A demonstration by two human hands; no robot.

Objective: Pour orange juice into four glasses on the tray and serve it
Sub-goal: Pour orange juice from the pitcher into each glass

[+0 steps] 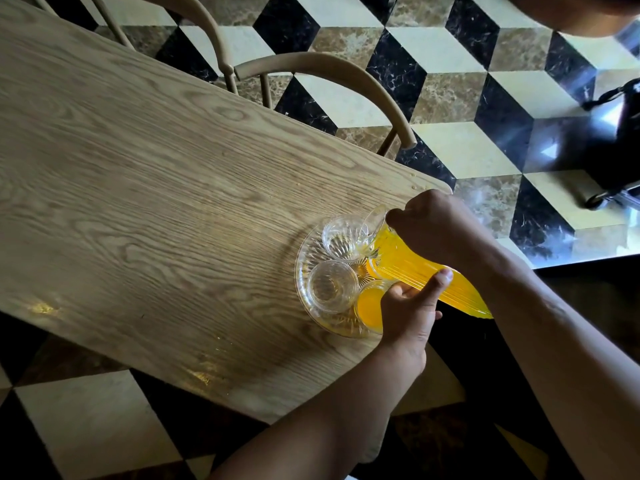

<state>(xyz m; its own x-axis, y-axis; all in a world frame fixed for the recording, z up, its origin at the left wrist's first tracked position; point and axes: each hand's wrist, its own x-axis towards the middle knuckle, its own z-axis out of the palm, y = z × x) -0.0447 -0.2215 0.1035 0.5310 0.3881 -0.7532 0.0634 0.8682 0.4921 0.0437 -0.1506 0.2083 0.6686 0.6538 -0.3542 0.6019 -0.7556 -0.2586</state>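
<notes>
A clear ribbed pitcher (pixel 412 268) full of orange juice is tilted over a round cut-glass tray (pixel 302 271) near the table's right end. My right hand (pixel 440 226) grips it near the handle and spout. My left hand (pixel 408 306) holds the pitcher's body from below. The spout leans over the far glass (pixel 341 240), which looks nearly empty. A second clear glass (pixel 330 287) stands empty at the tray's left. A third glass (pixel 369 306) holds orange juice and is partly hidden by my left hand. A fourth glass is hidden under the pitcher.
The tray sits on a long wooden table (pixel 156 188). Two curved wooden chairs (pixel 329 74) stand along its far side. Checkered tile floor surrounds it, and a dark bag (pixel 620 140) lies at the right.
</notes>
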